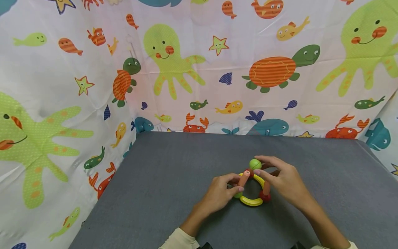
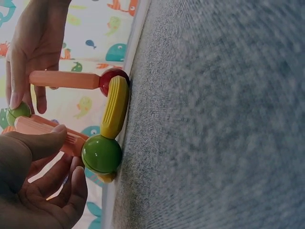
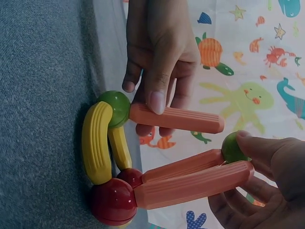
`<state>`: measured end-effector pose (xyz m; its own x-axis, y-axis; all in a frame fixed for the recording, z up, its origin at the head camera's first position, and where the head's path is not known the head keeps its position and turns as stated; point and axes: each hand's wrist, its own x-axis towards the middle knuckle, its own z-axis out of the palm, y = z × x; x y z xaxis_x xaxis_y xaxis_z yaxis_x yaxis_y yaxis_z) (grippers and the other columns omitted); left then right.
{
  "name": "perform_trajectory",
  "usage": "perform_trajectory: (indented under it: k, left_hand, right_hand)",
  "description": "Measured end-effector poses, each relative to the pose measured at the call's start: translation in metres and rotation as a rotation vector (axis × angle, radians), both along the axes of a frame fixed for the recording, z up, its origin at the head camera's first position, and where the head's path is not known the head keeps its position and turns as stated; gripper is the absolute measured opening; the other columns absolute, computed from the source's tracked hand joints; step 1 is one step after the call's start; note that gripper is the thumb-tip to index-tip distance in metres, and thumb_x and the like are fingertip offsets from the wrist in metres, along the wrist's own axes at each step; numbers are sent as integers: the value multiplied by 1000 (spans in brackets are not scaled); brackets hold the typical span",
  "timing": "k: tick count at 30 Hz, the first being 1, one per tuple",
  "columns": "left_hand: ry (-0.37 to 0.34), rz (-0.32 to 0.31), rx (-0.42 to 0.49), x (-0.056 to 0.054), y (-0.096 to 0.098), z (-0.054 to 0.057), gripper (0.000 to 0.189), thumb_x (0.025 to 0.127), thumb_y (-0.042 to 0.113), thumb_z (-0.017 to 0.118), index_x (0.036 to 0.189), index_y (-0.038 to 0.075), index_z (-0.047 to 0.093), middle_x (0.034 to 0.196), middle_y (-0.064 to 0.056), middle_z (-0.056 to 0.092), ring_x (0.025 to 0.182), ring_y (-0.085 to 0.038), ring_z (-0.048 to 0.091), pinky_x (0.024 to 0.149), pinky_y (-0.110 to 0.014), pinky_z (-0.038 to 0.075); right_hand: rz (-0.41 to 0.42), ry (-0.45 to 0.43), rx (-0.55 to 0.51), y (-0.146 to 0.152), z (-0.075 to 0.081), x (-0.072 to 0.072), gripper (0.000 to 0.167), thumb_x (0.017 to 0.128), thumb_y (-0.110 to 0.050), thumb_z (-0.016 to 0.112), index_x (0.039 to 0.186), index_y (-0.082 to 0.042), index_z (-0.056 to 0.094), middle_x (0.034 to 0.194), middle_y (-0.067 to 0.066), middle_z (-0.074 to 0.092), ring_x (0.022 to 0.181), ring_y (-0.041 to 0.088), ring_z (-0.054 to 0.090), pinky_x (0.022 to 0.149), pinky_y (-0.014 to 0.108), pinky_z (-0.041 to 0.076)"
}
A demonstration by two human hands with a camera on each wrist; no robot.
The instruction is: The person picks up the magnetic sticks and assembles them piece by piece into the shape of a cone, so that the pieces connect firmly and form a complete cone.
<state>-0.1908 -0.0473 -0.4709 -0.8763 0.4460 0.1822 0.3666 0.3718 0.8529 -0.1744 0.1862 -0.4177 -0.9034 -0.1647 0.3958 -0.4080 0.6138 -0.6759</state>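
Note:
A toy frame of sticks and balls stands on the grey table. Its base is a ring of curved yellow pieces (image 1: 251, 202), joined by two red balls (image 3: 113, 201) and a green ball (image 3: 114, 109). Orange sticks rise from these balls. My left hand (image 1: 217, 193) pinches the orange stick (image 3: 190, 120) above the lower green ball, thumb on its side. My right hand (image 1: 287, 180) pinches another green ball (image 1: 255, 164) at the top of the rear orange stick (image 3: 183, 166). The third orange stick (image 1: 266, 187) stands on the right-hand red ball, its upper end bare.
The grey tabletop (image 1: 161, 193) spreads around the toy. Behind it and on the left hangs a white cloth (image 1: 186, 103) printed with sea animals, reaching down to the table's edge.

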Motion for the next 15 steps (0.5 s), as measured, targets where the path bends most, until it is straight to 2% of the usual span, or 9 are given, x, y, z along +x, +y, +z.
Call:
perform_trajectory:
  k: [6, 15]
  left_hand:
    - [9, -7, -7, 0, 0, -1, 26, 99, 17, 77, 124, 11, 75, 112, 2, 77, 94, 1, 67, 85, -20, 56]
    - [30, -15, -17, 0, 0, -2, 29, 99, 18, 76, 127, 10, 75, 113, 1, 78, 97, 0, 68, 86, -20, 56]
  right_hand:
    - [14, -10, -2, -3, 0, 2, 39, 96, -24, 82, 134, -16, 73, 122, 1, 74, 101, 20, 68, 74, 26, 60]
    - [36, 15, -14, -5, 0, 4, 39, 95, -20, 82, 133, -17, 73, 120, 0, 74, 97, 11, 66, 73, 26, 59]
